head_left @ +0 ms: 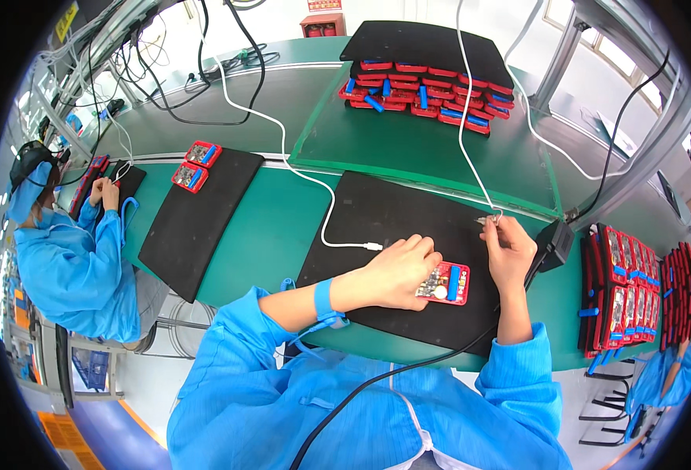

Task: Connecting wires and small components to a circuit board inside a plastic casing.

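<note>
A red-cased circuit board with a blue strip along its right side lies on the black mat. The fingers of my left hand are closed on its left edge and hide that end. Off to the right, my right hand pinches the plug end of a white cable just above the mat's far right part. Another white cable lies beyond my left hand, its plug loose on the mat. A blue wrist strap circles my left wrist.
Stacked red-cased boards stand at the back under a black sheet and on the right. Two more boards lie on a second mat. A black box sits beside my right hand. A co-worker works at left.
</note>
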Tool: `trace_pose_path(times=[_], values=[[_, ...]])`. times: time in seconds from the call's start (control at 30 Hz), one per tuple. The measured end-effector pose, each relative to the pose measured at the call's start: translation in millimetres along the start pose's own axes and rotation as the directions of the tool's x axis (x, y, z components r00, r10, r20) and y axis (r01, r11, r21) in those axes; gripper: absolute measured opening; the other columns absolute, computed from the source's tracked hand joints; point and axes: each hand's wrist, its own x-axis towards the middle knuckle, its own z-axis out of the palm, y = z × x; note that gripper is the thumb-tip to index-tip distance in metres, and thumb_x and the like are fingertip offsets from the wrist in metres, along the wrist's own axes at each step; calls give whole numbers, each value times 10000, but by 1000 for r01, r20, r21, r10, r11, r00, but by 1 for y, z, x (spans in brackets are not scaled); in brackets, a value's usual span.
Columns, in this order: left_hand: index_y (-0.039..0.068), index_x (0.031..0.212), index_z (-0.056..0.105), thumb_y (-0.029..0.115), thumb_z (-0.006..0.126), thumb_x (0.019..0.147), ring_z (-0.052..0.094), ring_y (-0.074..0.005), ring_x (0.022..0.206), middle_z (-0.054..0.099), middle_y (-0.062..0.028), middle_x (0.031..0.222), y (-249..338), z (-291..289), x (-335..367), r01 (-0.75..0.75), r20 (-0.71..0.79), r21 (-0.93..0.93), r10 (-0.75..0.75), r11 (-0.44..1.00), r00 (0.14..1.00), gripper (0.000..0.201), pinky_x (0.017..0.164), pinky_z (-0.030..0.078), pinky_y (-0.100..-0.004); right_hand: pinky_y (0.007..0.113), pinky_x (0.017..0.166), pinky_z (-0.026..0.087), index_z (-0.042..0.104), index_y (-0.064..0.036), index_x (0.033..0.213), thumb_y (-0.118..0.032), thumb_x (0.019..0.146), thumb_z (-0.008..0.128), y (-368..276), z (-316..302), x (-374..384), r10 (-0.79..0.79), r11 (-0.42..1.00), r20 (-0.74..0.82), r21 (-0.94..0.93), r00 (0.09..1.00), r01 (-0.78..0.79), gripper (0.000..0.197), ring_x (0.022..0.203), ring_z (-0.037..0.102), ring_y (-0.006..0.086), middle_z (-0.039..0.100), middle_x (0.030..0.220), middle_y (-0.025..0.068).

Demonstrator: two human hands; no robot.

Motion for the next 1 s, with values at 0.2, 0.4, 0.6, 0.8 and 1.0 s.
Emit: trace_pose_path(times=[0.2, 0.4, 0.6, 0.8, 1.0], values=[[28, 1113, 621, 236, 800, 701, 511, -316, 1029, 552, -120, 1104, -30, -36, -19, 130, -109, 26, -126, 991, 986, 495, 902, 441, -405, 232, 602, 556, 665, 59, 942, 80, 820, 647, -1, -2, -2, -5, 1000, -12, -24, 1000, 5, 125, 676, 672, 138, 676, 822, 97], [49, 938, 657, 56, 723, 722, 543, -281, 951, 585, -88, 929, -66, -58, -54, 325, 39, 22, -325, 946, 945, 226, 847, 453, -381, 231, 605, 563, 662, 65, 941, 83, 821, 647, -3, 0, 1, -29, 999, -10, -25, 1000, 29, 122, 684, 675, 141, 674, 821, 99], [25, 843, 623, 42, 658, 783, 577, -337, 789, 575, -123, 813, -83, -48, -53, 295, -172, 40, -285, 955, 943, 72, 693, 470, -432, 235, 600, 573, 659, 67, 937, 79, 827, 645, -1, -1, 2, -2, 1000, 10, -24, 1000, 2, 112, 682, 669, 134, 672, 826, 98], [17, 967, 629, 149, 729, 758, 556, -349, 946, 579, -134, 953, -77, -52, -33, 345, -319, 52, -312, 937, 895, 266, 802, 462, -430, 233, 586, 576, 665, 62, 947, 78, 829, 641, -2, 0, 1, 22, 1000, 23, -2, 999, -22, 122, 681, 663, 131, 673, 835, 101], [-24, 1462, 211, 418, 876, 572, 405, -411, 1236, 364, -244, 1359, -15, -16, -24, 41, -86, -143, -53, 989, 995, 1196, 1044, 366, -454, 230, 586, 564, 670, 61, 953, 68, 828, 647, -8, 2, -2, 11, 1000, 35, -7, 999, -11, 127, 687, 664, 130, 680, 840, 100]])
